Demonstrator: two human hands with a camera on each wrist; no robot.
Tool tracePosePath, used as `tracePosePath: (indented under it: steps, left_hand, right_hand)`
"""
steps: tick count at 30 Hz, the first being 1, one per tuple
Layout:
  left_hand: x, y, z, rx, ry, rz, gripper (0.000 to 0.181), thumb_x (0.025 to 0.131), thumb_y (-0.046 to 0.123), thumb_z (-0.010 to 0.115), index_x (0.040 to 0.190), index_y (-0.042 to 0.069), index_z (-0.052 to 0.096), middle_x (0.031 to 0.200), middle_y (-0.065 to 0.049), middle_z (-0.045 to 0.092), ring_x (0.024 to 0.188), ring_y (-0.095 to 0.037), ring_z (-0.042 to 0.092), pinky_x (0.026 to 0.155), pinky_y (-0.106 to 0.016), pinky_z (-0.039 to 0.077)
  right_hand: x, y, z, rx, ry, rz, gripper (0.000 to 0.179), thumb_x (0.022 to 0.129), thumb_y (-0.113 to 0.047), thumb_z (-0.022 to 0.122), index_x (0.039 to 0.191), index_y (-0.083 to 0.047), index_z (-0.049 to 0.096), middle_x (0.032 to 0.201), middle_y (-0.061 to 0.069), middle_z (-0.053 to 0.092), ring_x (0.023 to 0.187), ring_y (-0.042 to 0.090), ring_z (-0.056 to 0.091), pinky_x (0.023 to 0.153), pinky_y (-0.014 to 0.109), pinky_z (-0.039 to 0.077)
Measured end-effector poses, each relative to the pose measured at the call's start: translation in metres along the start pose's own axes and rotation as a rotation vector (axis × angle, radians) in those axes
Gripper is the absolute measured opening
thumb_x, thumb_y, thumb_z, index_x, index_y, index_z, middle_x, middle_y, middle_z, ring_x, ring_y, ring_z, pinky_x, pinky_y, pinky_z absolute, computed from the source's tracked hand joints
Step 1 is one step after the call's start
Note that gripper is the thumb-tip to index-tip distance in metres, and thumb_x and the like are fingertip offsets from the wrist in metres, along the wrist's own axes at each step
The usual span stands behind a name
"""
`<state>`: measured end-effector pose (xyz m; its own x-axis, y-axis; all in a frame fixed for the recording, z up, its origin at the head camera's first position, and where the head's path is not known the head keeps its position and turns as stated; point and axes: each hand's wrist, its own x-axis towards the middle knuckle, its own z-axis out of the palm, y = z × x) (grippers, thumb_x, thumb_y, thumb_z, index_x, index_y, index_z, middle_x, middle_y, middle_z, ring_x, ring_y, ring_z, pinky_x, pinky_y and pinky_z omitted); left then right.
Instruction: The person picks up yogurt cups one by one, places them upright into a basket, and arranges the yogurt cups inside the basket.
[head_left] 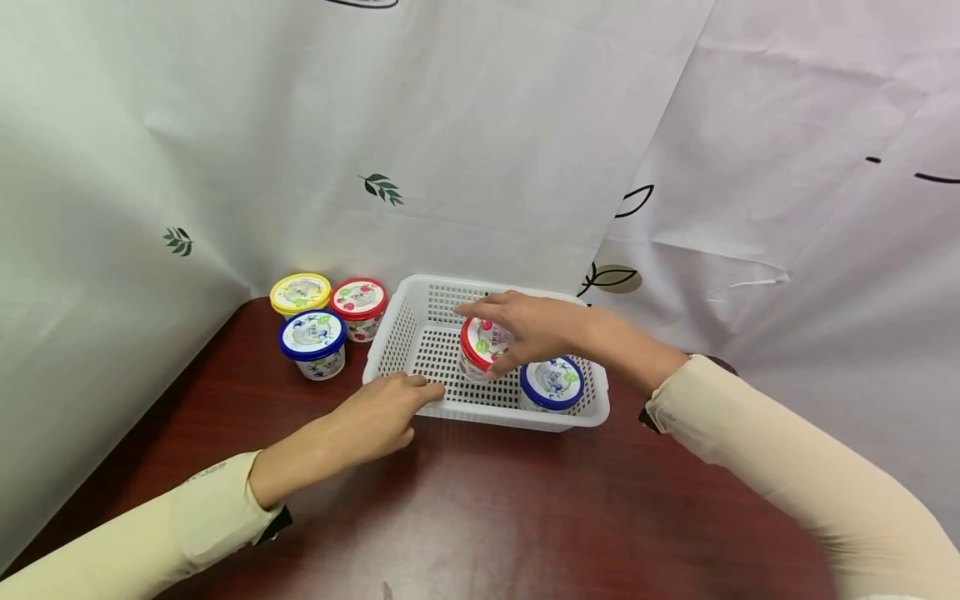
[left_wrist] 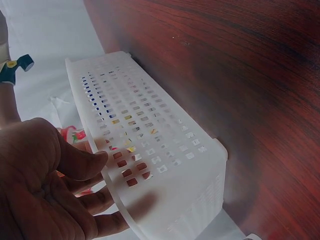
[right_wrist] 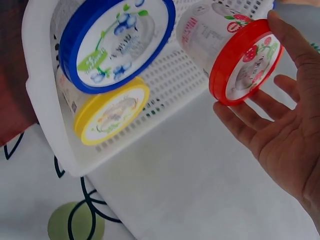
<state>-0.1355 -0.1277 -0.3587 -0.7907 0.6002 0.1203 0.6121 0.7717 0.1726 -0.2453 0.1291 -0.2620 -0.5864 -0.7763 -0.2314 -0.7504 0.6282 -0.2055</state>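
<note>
A white perforated plastic basket [head_left: 480, 411] stands on the table. My left hand [head_left: 375, 421] holds its front rim near the left corner, the thumb [left_wrist: 85, 162] outside and the fingers reaching inside. Within the basket, my right hand [head_left: 536, 325] grips a red-lidded tub [head_left: 483, 346] by its lid; the right wrist view has the thumb on one side of the red rim and fingertips on the other. To the right of that tub sits a blue-lidded tub [head_left: 552, 383]. Beside it in the basket is a yellow-lidded tub [right_wrist: 115, 114], which my right arm covers in the head view.
Left of the basket stand three more tubs: one yellow-lidded [head_left: 300, 292], one red-lidded [head_left: 360, 298] and one blue-lidded [head_left: 312, 335]. A pale curtain [head_left: 480, 167] with leaf prints hangs behind the dark red table [head_left: 510, 517].
</note>
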Motion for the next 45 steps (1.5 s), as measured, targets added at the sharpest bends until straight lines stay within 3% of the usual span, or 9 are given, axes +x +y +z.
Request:
tracePosePath:
  steps: [6,15,23,28,38,45]
  left_hand:
    - [0.0,0.0,0.0,0.012,0.011,0.019,0.041,0.084,-0.006,0.082,0.12,0.01,0.074,0.115,-0.013,0.081,0.093,-0.033,0.074,0.082,-0.05,0.065]
    - [0.001,0.0,0.0,0.016,0.022,0.031,0.041,0.081,-0.006,0.082,0.116,0.013,0.073,0.112,-0.011,0.081,0.09,-0.032,0.074,0.079,-0.049,0.063]
    - [0.001,-0.001,0.001,0.018,0.024,0.028,0.041,0.082,-0.007,0.082,0.118,0.012,0.073,0.113,-0.011,0.081,0.091,-0.032,0.074,0.08,-0.049,0.063]
    - [0.001,0.0,0.001,0.016,0.023,0.023,0.041,0.083,-0.006,0.082,0.119,0.011,0.073,0.116,-0.013,0.081,0.094,-0.034,0.075,0.084,-0.051,0.064]
    - [0.0,-0.001,-0.001,-0.017,-0.019,-0.001,0.043,0.086,-0.007,0.08,0.125,0.009,0.076,0.122,-0.015,0.082,0.1,-0.035,0.077,0.089,-0.053,0.066]
    - [0.005,-0.004,-0.008,-0.056,-0.102,-0.003,0.047,0.09,-0.006,0.075,0.135,0.007,0.076,0.129,-0.015,0.081,0.106,-0.031,0.077,0.094,-0.051,0.066]
  right_hand:
    - [0.009,0.0,0.015,-0.019,-0.028,-0.018,0.097,0.096,-0.048,0.088,0.176,-0.019,0.041,0.182,0.015,0.04,0.171,0.04,0.035,0.138,0.06,0.033]
    - [0.016,0.001,0.03,-0.029,-0.075,0.005,0.093,0.101,-0.05,0.083,0.178,-0.023,0.038,0.184,0.017,0.035,0.173,0.047,0.028,0.141,0.063,0.024]
    - [0.022,0.005,0.04,0.001,-0.086,0.008,0.086,0.101,-0.047,0.082,0.174,-0.019,0.045,0.181,0.017,0.042,0.172,0.045,0.032,0.141,0.063,0.021]
    - [0.025,0.005,0.044,0.003,-0.105,0.022,0.085,0.101,-0.048,0.082,0.174,-0.022,0.046,0.182,0.014,0.041,0.172,0.044,0.032,0.14,0.063,0.026]
    - [0.027,0.003,0.046,0.015,-0.146,0.017,0.085,0.102,-0.044,0.082,0.175,-0.022,0.044,0.18,0.014,0.044,0.171,0.036,0.037,0.139,0.057,0.032]
    - [0.023,0.006,0.045,0.037,-0.141,0.046,0.088,0.102,-0.05,0.081,0.176,-0.023,0.041,0.185,0.014,0.035,0.174,0.039,0.031,0.139,0.06,0.031]
